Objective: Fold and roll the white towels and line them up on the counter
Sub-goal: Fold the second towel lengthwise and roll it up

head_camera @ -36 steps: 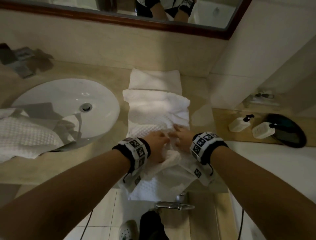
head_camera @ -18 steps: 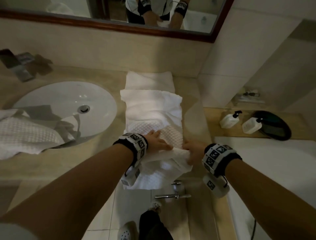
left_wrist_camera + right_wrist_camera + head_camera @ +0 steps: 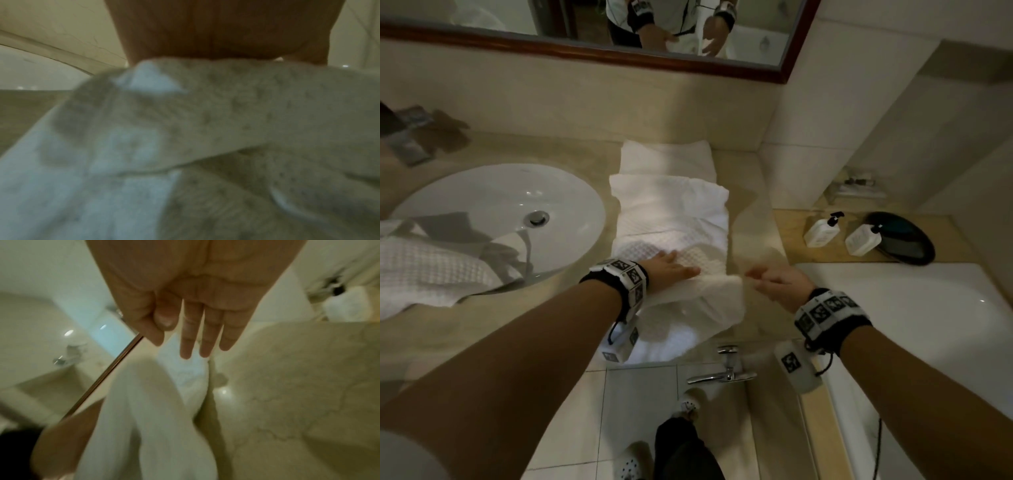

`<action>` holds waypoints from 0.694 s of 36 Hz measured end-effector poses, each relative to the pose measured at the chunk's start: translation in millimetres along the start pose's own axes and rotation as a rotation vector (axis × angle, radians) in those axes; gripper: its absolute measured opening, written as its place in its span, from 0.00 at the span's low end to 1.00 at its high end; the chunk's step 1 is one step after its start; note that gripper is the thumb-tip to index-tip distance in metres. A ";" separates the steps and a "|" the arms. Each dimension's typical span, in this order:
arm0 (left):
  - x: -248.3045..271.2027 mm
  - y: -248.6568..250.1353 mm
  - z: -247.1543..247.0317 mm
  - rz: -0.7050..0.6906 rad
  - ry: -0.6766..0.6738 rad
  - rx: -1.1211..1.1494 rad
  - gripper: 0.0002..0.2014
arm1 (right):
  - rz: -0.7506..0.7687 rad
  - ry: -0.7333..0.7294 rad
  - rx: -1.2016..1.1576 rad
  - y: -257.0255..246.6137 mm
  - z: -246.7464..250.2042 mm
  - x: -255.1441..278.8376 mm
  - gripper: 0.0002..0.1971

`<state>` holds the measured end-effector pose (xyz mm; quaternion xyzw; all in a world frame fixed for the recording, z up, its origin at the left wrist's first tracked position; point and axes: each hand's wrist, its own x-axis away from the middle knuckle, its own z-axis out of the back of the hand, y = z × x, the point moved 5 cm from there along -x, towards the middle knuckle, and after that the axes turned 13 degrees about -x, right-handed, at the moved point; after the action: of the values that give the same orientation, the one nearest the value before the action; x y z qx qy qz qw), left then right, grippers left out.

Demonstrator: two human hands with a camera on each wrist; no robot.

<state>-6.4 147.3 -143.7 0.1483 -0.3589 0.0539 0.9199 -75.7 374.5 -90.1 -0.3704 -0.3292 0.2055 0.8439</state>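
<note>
A long white waffle towel (image 3: pixel 671 222) lies lengthwise on the beige counter (image 3: pixel 750 192), its near end hanging over the front edge. My left hand (image 3: pixel 674 270) presses flat on its near part with straight fingers; the left wrist view shows my palm (image 3: pixel 226 32) above the blurred weave (image 3: pixel 226 113). My right hand (image 3: pixel 756 275) is at the towel's right edge, where thumb and forefinger appear to pinch a raised fold. In the right wrist view the other fingers (image 3: pixel 187 344) are straight above the towel (image 3: pixel 160 418). A folded white towel (image 3: pixel 664 159) lies against the back wall.
A round white sink (image 3: pixel 482 205) is at the left, with another waffle towel (image 3: pixel 424 274) draped over its rim. Two pump bottles (image 3: pixel 822 229) and a black round dish (image 3: pixel 907 240) stand on a ledge right. A bathtub (image 3: pixel 928 325) lies beside the counter, a tap (image 3: pixel 722 375) below it.
My right hand has moved from the towel's middle to its right edge, drawing a fold with it. The left hand has gone from bunching the cloth to lying flat.
</note>
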 end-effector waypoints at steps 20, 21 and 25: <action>-6.0 -5.4 -8.1 0.106 0.014 0.123 0.45 | 0.034 -0.250 0.275 -9.0 -82.9 -6.7 0.19; -8.2 -6.4 -9.0 0.121 0.014 0.126 0.49 | 0.018 -0.263 0.297 -10.5 -85.1 -3.6 0.21; -5.1 -5.6 -4.6 0.148 0.062 0.179 0.51 | -0.007 -0.200 0.361 -17.0 -78.6 2.3 0.20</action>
<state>-6.0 143.5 -151.7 0.2014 -0.3339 0.1582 0.9072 -16.7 326.4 -116.3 -0.1896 -0.3703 0.2939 0.8605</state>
